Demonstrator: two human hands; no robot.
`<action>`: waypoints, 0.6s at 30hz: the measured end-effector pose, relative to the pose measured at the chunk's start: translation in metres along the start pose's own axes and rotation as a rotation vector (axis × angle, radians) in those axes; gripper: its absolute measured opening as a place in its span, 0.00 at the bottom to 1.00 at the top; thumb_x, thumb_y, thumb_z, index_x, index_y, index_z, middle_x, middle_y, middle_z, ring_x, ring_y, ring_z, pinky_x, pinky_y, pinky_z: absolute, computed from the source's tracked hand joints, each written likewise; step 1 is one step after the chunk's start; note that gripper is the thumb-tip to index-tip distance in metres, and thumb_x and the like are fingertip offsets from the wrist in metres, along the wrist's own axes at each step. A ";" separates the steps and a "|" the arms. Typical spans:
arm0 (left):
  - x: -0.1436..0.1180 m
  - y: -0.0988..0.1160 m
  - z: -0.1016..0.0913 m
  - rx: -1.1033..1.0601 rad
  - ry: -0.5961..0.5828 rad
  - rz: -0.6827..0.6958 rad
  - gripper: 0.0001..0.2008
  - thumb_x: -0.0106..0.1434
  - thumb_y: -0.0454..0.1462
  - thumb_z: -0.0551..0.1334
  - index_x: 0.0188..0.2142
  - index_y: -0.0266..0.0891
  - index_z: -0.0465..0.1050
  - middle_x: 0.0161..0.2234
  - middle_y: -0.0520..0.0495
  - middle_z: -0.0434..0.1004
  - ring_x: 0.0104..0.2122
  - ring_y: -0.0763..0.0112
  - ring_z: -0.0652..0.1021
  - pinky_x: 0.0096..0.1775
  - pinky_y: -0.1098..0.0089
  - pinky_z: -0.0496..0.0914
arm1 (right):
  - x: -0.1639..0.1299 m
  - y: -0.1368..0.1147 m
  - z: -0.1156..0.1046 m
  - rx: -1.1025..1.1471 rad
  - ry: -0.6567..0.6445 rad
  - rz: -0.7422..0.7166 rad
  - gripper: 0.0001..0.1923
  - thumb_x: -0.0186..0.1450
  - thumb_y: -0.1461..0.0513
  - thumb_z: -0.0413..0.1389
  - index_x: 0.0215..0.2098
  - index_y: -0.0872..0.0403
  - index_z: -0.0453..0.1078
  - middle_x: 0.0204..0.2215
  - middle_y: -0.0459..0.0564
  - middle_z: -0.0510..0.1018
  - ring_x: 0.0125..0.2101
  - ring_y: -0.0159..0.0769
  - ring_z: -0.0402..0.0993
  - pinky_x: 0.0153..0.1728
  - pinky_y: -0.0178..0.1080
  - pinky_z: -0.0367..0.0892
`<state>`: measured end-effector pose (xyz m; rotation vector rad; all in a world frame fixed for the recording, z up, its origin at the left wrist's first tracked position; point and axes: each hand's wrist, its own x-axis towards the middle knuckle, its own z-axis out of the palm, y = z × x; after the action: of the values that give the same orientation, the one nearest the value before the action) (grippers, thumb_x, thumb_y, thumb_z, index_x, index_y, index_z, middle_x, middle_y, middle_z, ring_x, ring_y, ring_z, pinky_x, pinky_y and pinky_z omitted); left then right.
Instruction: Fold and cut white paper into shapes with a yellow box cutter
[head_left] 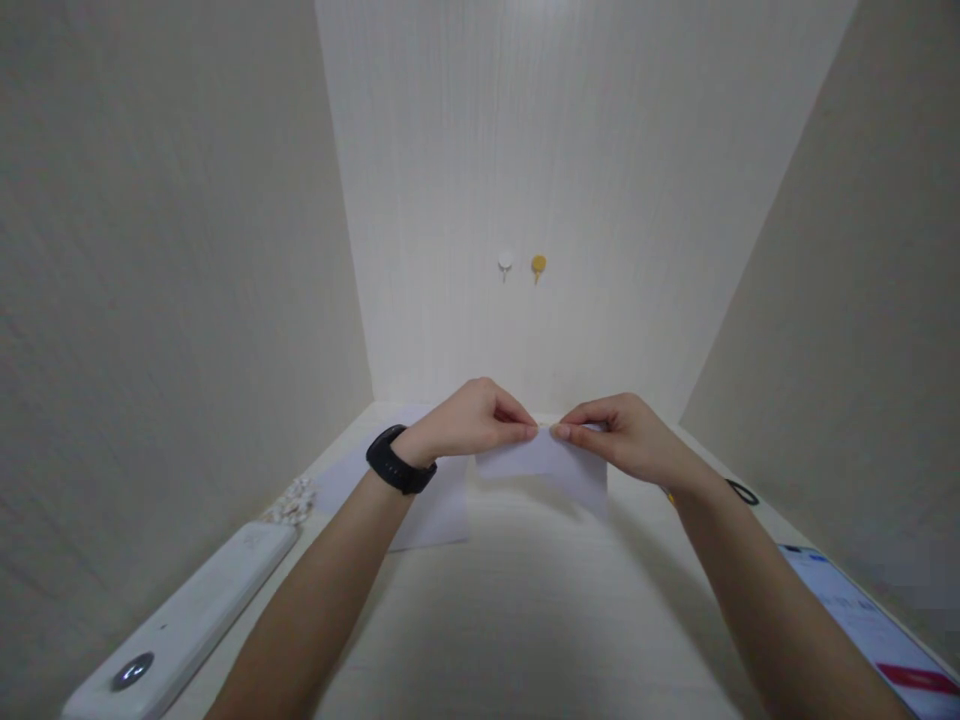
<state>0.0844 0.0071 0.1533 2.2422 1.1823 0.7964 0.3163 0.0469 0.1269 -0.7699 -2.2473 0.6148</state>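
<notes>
A small white piece of paper is held up between both hands, above the pale tabletop. My left hand pinches its upper edge between thumb and fingertips, with a black band on the wrist. Close beside it, my right hand pinches the same edge just to the right, the fingertips of the two hands nearly meeting. The paper hangs down below the fingers and looks bent or folded near its middle. Larger white sheets lie on the table under and beyond the left wrist.
On the left lie a long white device and a cluster of small white pieces. At right are a lit phone or tablet and a black loop. White and yellow hooks are on the back wall; panels enclose both sides.
</notes>
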 end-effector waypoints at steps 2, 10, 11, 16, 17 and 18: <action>0.000 0.001 0.002 0.005 -0.016 -0.003 0.10 0.58 0.38 0.64 0.32 0.34 0.83 0.27 0.47 0.81 0.26 0.72 0.75 0.28 0.75 0.65 | 0.000 -0.003 -0.001 -0.003 -0.015 -0.001 0.17 0.63 0.51 0.58 0.32 0.54 0.81 0.26 0.49 0.81 0.27 0.34 0.71 0.28 0.35 0.62; -0.001 -0.001 0.001 -0.157 -0.093 -0.030 0.08 0.55 0.37 0.67 0.31 0.34 0.83 0.29 0.44 0.82 0.28 0.71 0.77 0.31 0.74 0.69 | -0.006 0.006 -0.026 0.136 -0.058 0.066 0.20 0.56 0.47 0.63 0.24 0.57 0.80 0.19 0.49 0.75 0.22 0.31 0.66 0.23 0.35 0.59; -0.001 -0.003 0.000 -0.165 -0.099 -0.032 0.08 0.55 0.37 0.67 0.31 0.34 0.83 0.29 0.44 0.82 0.29 0.71 0.78 0.32 0.73 0.70 | -0.008 0.009 -0.030 0.147 -0.054 0.083 0.20 0.56 0.48 0.64 0.24 0.57 0.80 0.19 0.49 0.75 0.21 0.31 0.65 0.22 0.35 0.59; -0.003 -0.019 -0.013 -0.184 -0.138 -0.048 0.08 0.55 0.38 0.68 0.31 0.35 0.83 0.29 0.44 0.83 0.30 0.70 0.80 0.34 0.73 0.72 | -0.014 0.024 -0.043 0.193 -0.011 0.129 0.19 0.54 0.48 0.66 0.24 0.57 0.80 0.19 0.49 0.74 0.21 0.31 0.65 0.21 0.35 0.59; -0.003 -0.023 -0.017 -0.181 -0.132 -0.058 0.08 0.55 0.39 0.69 0.32 0.35 0.83 0.30 0.43 0.83 0.31 0.69 0.80 0.35 0.73 0.72 | -0.014 0.025 -0.043 0.202 0.003 0.135 0.19 0.54 0.48 0.66 0.23 0.57 0.80 0.19 0.49 0.74 0.21 0.31 0.65 0.21 0.35 0.58; -0.004 -0.025 -0.021 -0.176 -0.109 -0.074 0.09 0.55 0.39 0.69 0.32 0.35 0.83 0.30 0.43 0.83 0.31 0.69 0.80 0.35 0.72 0.72 | -0.014 0.026 -0.043 0.211 0.018 0.137 0.19 0.53 0.48 0.66 0.23 0.57 0.80 0.18 0.49 0.74 0.21 0.31 0.64 0.21 0.35 0.58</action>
<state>0.0539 0.0194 0.1508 2.0595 1.0930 0.7114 0.3646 0.0654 0.1330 -0.8228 -2.0839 0.8909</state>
